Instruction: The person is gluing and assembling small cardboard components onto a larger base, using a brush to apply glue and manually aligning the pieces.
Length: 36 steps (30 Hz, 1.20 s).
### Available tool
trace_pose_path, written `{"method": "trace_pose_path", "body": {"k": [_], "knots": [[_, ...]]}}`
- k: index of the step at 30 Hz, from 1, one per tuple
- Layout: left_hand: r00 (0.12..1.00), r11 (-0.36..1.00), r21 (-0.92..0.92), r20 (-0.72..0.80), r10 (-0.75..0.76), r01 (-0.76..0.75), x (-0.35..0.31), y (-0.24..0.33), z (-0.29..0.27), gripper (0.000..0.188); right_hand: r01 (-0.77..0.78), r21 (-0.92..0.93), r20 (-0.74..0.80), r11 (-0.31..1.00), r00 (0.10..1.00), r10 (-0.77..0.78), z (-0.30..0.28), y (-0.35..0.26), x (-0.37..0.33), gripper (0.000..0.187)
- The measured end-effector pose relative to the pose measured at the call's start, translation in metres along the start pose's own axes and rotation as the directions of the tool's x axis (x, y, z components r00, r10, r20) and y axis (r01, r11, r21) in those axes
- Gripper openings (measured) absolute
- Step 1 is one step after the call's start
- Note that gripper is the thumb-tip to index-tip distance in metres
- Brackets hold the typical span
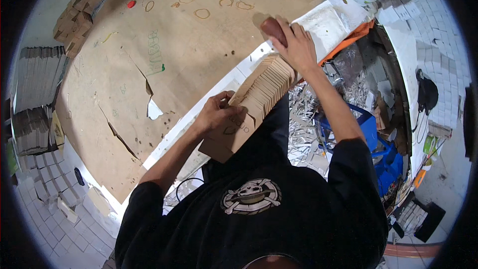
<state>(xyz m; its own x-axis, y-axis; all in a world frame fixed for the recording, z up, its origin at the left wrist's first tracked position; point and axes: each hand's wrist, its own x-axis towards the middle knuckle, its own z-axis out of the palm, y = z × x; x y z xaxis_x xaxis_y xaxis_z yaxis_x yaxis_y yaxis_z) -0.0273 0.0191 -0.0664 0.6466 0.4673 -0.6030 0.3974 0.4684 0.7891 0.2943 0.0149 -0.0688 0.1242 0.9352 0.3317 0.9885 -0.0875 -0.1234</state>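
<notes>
**Fanned cardboard stack at the bench edge**

The bench (99,94) fills most of what I see below me, covered with a torn sheet of brown kraft paper (199,45) that carries ring-shaped stains, a green scribble and a small red spot near its far side. A white edge strip runs along the near side of the bench, just beside my body.

To my left, flattened cardboard blanks sit in grey and brown piles (37,77), and another brown pile (74,22) lies at the far left corner of the bench. To my right, below the bench, the floor holds a heap of shredded silvery scraps (303,119) and a blue crate (373,139).

At the near edge of the bench I hold a stack of flat brown cardboard pieces (264,89), fanned out so their edges step one behind the other. The stack is tilted and lies between my two hands.

My left hand (219,117) clamps the near end of the stack, thumb on the top sheet and fingers (224,100) curled around its edge. That top sheet bears some dark pen marks.

My right hand (298,45) rests at the far end of the stack, its fingers closed over a rounded dark reddish-brown object (273,29); what kind of object it is I cannot tell. It touches the bench just beside a white pad (326,22) with an orange edge.
</notes>
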Motion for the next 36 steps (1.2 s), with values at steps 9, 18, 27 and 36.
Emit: {"method": "trace_pose_path", "body": {"k": [9,18,27,36], "knots": [[0.920,0.477,0.874,-0.105,0.377,-0.096,-0.059,0.055,-0.017,0.042,0.024,0.742,-0.317,0.670,0.893,0.319,0.036,-0.011,0.096,0.074],[0.775,0.239,0.969,-0.110,0.623,-0.055,-0.091,0.026,-0.007,0.040,-0.301,0.787,0.031,0.539,0.891,0.453,0.070,-0.036,0.078,0.070],[0.812,0.274,0.959,-0.101,0.575,-0.075,-0.094,0.027,-0.009,0.037,-0.239,0.762,-0.015,0.602,0.923,0.385,0.071,-0.020,0.064,0.073],[0.814,0.425,0.904,-0.213,0.541,-0.046,-0.093,0.024,-0.009,0.035,-0.143,0.800,0.374,0.583,0.878,-0.298,-0.048,-0.034,-0.027,0.043]]}}
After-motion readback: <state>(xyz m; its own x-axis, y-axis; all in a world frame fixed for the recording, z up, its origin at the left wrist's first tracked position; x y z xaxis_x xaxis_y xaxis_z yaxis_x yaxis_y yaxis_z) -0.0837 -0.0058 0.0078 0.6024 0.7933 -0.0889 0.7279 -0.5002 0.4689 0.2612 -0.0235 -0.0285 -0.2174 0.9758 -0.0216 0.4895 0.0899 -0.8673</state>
